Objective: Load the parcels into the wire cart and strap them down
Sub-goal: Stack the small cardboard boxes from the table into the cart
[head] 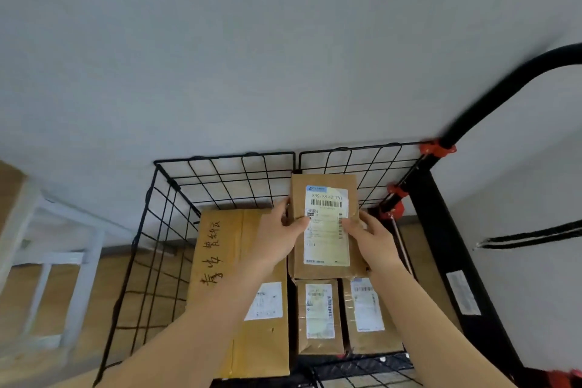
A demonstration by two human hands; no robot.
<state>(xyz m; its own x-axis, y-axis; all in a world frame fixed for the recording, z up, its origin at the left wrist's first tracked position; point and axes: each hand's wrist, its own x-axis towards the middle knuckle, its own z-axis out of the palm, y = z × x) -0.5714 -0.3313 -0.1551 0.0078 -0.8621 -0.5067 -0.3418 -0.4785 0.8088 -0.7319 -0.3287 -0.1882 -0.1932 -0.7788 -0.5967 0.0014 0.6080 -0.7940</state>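
I hold a brown cardboard parcel with a white shipping label over the far right part of the black wire cart. My left hand grips its left edge, thumb on the label. My right hand grips its right edge. Inside the cart lie a large yellow-brown box with handwritten characters on the left, and two small labelled parcels, one in the middle and one on the right, beneath the held parcel.
The cart's black handle rises at the right, with red clips on its frame. A black strap hangs at the far right. White furniture legs stand on the wooden floor at left. A pale wall lies behind.
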